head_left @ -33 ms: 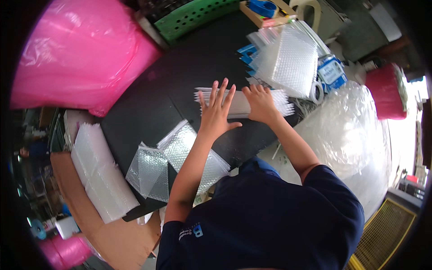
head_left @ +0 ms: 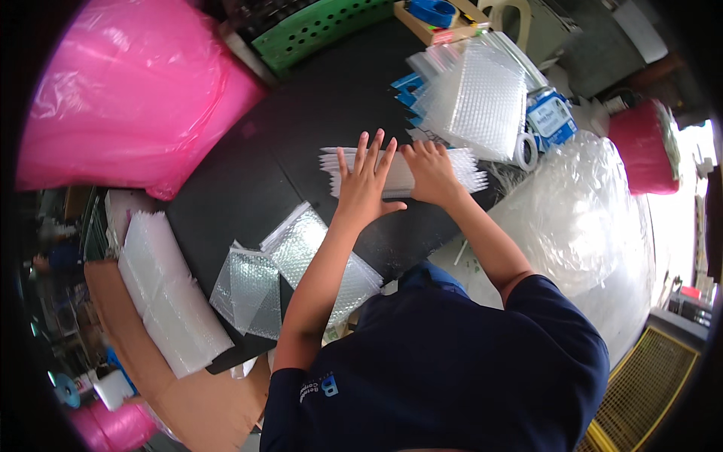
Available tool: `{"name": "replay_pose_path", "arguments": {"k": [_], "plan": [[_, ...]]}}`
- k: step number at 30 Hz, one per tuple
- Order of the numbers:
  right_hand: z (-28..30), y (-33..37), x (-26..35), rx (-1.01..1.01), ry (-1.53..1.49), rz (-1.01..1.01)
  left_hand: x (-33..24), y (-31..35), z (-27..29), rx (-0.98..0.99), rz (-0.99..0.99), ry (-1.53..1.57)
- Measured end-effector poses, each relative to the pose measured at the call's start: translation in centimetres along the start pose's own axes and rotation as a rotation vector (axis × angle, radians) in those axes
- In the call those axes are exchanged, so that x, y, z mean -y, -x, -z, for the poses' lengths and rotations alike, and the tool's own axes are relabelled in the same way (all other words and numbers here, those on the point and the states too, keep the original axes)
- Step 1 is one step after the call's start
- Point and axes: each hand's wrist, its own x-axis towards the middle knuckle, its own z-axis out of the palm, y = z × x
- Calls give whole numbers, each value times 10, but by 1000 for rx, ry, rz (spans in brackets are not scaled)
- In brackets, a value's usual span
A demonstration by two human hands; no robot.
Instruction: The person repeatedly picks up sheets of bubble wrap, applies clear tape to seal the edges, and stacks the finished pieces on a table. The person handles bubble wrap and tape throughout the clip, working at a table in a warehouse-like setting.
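Bubble-wrap stack (head_left: pixel 401 176), likely light, squashy, best lifted by ends, is overlaid by splayed, ungripping left hand (head_left: pixel 365 188); right hand (head_left: pixel 432 173): grip cannot be told.

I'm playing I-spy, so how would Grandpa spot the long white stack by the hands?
Find the big, flat black table and look on its right side. There, a bare left hand and right hand reach over a long, whitish stack of thin plastic layers. Its toothed ends set it apart from the shiny, clear bubble-wrap pieces at lower left.
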Motion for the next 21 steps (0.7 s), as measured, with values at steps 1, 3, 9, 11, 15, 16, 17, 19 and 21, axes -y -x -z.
{"name": "replay_pose_path", "arguments": {"k": [1, 3, 9, 11, 15, 16, 17, 19, 21], "plan": [[6, 10, -5, -75, -85, 5, -3, -8, -13, -5, -5, 3], [21, 28, -11, -246, -262, 29, 0, -17, -24, 83, 18, -12], [-7, 98, -89, -345, -663, -274, 0, -26, -23, 99, 6, -38], [-17, 107, -100, -113, -845, -313, -2, -29, -23, 88, 3, -42], [-50, 106, -100, -242, -862, -378, -4, -35, -24, 100, 1, -56], [-56, 106, -98, -281, -823, -413, -4, -37, -23, 104, -5, -55], [-53, 102, -92, -318, -807, -421, -4, -37, -22, 109, -7, -57], [-48, 99, -84, -299, -784, -439, -5, -37, -23, 112, 0, -61], [-46, 97, -84, -243, -793, -478, -5, -39, -23, 119, -2, -59]]}}
